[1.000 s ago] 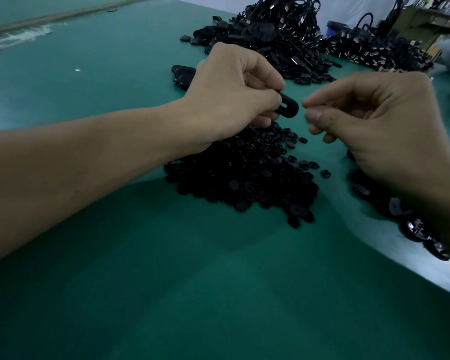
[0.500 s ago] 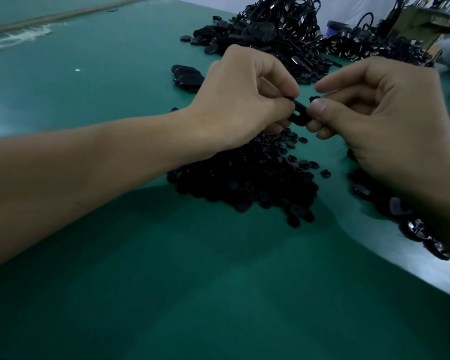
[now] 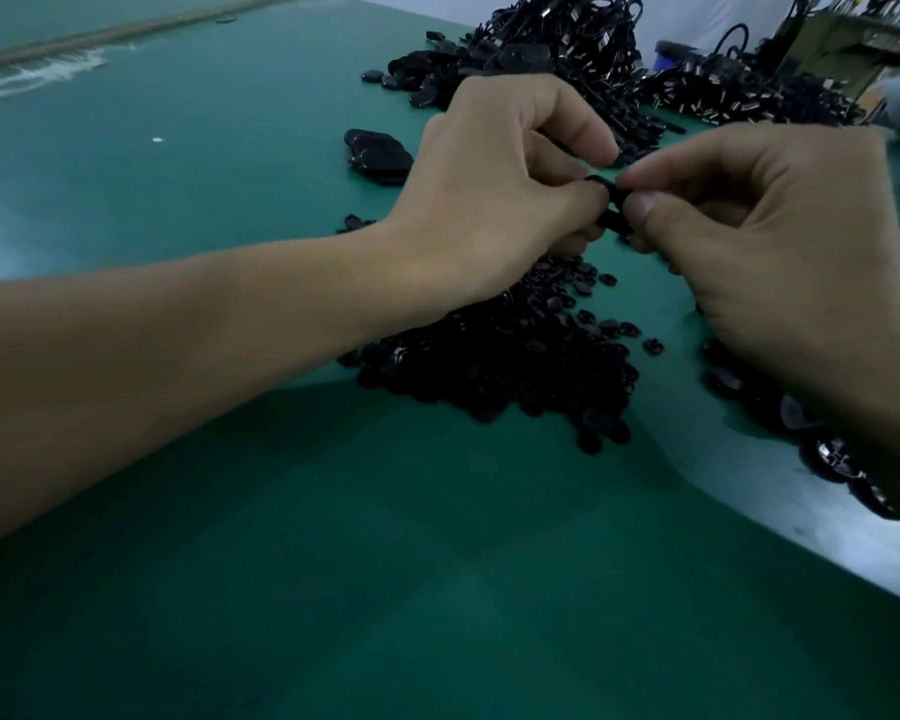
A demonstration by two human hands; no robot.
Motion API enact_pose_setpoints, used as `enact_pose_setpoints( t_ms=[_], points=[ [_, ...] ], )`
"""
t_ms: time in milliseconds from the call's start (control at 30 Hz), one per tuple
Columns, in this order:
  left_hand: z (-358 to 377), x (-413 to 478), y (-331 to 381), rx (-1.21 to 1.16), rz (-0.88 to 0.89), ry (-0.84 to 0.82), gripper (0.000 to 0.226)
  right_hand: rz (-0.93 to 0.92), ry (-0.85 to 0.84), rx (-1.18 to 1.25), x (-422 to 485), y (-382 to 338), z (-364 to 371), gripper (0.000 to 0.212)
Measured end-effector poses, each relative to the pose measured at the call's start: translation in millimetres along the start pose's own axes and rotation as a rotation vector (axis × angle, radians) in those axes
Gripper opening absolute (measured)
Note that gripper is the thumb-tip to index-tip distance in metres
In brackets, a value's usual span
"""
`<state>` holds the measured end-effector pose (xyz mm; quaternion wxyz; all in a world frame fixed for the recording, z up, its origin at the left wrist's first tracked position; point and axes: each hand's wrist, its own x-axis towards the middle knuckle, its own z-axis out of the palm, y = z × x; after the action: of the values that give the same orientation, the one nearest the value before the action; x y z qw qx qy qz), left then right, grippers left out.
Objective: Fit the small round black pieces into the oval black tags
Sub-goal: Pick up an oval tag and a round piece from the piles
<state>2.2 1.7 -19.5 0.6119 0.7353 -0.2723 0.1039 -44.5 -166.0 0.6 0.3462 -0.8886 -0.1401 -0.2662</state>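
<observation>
Step in hand: I judge one fitting is under way, with a round piece being pressed into the oval tag (image 3: 613,215). The piece itself is hidden behind fingertips, so I cannot tell whether it is seated.
Left grip: the left hand (image 3: 500,200) pinches the tag between thumb and curled fingers.
Right grip: the right hand (image 3: 770,252) closes narrow on the tag's right end, thumb and forefinger pressed against it.
Tag's place: it is held in the air between both hands, above the far edge of the small round pieces (image 3: 505,366).
Done: the dark, shiny items in the right pile (image 3: 739,387) under the right wrist may be finished tags, but it is too dim for me to be sure.
Left: going by the size of the loose heap, I judge most of the work remains.
Around: a short stack of tags (image 3: 378,155) lies far left of the hands, and a far heap (image 3: 557,49) of corded black parts sits on the green counter (image 3: 333,563).
In the way: nothing lies between the hands; only the fingers block my view of the joint.
</observation>
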Motion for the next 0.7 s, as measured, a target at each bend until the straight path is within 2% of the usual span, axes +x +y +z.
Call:
enact_pose_setpoints(
  t_ms=[300,700],
  points=[
    [1.9,-1.2,0.2,0.068,0.084,-0.004,0.016,0.041,-0.008,0.033,-2.4,-2.3,-3.4,0.038],
    [3.7,-4.8,3.0,0.29,0.316,-0.009,0.011,0.082,0.024,0.025,-2.9,-3.6,-1.8,0.04]
  ],
)
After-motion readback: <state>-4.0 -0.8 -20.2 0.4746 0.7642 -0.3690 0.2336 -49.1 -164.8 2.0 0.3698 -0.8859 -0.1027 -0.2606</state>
